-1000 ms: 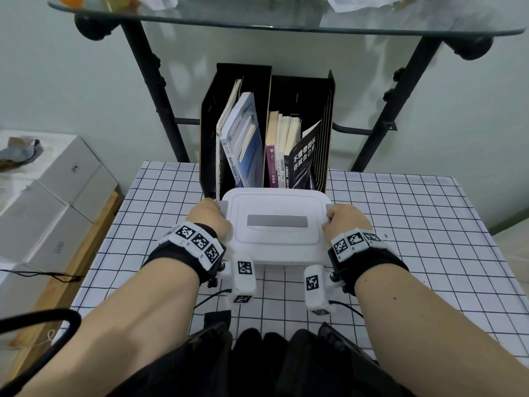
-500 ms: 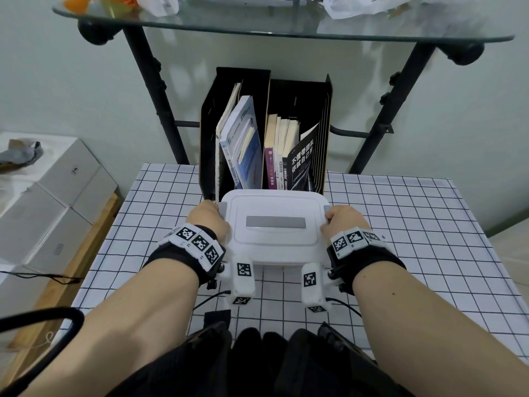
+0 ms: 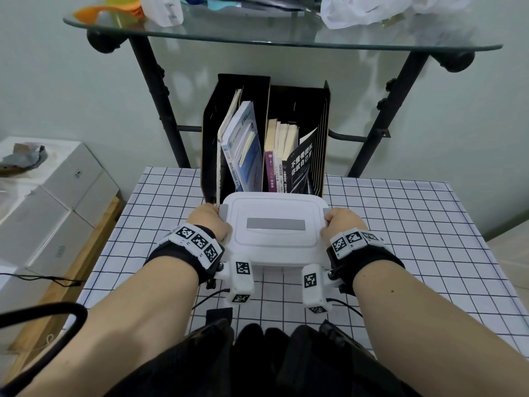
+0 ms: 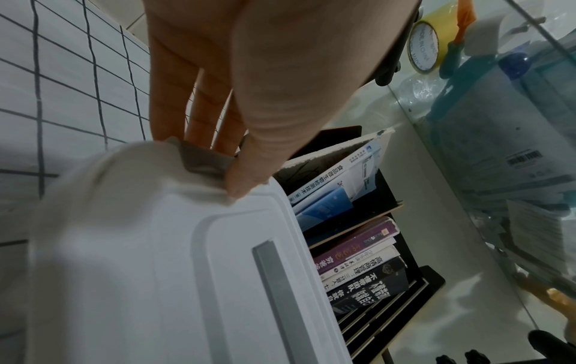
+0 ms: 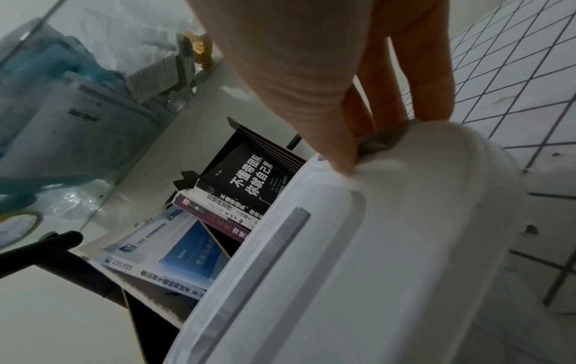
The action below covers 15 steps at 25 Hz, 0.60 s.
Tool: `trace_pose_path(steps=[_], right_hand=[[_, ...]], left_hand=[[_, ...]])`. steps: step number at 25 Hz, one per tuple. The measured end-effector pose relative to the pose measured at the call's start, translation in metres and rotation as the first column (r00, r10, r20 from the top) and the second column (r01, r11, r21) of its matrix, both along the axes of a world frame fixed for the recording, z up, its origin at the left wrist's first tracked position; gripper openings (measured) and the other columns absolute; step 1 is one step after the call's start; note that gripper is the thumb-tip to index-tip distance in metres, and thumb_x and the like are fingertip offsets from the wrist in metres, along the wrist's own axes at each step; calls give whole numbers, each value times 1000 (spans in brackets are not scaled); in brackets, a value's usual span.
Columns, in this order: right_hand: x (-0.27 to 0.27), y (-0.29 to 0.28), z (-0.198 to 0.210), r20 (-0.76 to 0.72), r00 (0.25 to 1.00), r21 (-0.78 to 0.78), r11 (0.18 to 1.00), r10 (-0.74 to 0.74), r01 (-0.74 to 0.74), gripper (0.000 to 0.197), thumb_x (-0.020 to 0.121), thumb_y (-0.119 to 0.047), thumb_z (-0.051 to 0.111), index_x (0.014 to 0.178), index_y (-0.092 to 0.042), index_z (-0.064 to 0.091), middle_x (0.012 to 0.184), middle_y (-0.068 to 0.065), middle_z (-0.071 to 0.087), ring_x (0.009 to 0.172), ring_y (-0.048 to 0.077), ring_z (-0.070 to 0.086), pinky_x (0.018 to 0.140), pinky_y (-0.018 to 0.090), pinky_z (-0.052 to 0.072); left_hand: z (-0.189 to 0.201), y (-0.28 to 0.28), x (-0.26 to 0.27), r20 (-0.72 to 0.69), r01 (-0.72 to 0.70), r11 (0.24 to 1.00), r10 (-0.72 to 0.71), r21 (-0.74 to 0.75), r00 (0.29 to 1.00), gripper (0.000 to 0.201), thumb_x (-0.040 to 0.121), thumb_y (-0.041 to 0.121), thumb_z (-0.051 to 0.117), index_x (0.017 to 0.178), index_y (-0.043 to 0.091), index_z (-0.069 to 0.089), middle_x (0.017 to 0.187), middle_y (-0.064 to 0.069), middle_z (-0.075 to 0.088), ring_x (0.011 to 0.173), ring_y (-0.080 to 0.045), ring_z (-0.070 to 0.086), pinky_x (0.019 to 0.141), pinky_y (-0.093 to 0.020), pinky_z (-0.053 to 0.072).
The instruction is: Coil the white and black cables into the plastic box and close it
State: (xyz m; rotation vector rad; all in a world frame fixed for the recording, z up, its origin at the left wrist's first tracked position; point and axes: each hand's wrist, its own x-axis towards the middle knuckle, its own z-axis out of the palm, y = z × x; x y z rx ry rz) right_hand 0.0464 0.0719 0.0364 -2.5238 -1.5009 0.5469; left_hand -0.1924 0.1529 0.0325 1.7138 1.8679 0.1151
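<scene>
A white plastic box (image 3: 274, 247) with a grey strip on its shut lid stands on the checked table, right in front of the book holder. My left hand (image 3: 210, 222) grips the grey clip (image 4: 202, 160) on the box's left side, thumb on the lid edge and fingers down the side. My right hand (image 3: 340, 222) grips the grey clip (image 5: 383, 140) on the right side in the same way. In the wrist views the box (image 4: 140, 271) (image 5: 374, 246) fills the lower frame. No white or black cable shows outside the box.
A black file holder with books (image 3: 269, 156) stands directly behind the box. A glass shelf (image 3: 286, 38) on black legs hangs overhead with bags and clutter. White cartons (image 3: 43, 202) are stacked left of the table. The checked tablecloth (image 3: 415, 224) extends to the right.
Both hands and the box keep nearly the same places at the box's sides. Only the head view has tilted up a little.
</scene>
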Motion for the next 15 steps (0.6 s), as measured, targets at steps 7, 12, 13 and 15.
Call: trace_pose_path(steps=[7,12,13,15], right_hand=[[5,10,13,-126,978,23,985,-164,168,23,91,-15,53,107,-7,68,108,12,68,98,31,64,83,31,52],[21,18,25,-344,893,94,935,-291,341,24,87,-12,60,110,-7,67,114,14,67,105,32,63,87,34,53],[23,20,26,-410,860,112,919,-303,378,25,87,-12,61,110,-8,68,115,14,67,107,32,63,87,35,53],[24,21,25,-472,824,133,899,-313,417,25,86,-13,61,109,-8,68,114,15,67,106,32,64,87,39,55]], left_hand=[[11,9,1,117,-69,996,62,55,991,30,85,17,61,114,8,59,113,-13,64,107,-32,60,89,-35,48],[24,19,-2,256,-153,984,126,87,959,31,82,12,59,112,10,63,112,-14,67,103,-35,63,90,-40,53],[26,20,-2,288,-170,981,136,95,948,30,82,11,58,112,10,64,110,-14,68,102,-35,64,90,-41,53],[30,22,-3,338,-200,973,152,112,929,26,82,10,57,108,12,64,105,-13,68,98,-34,65,88,-42,54]])
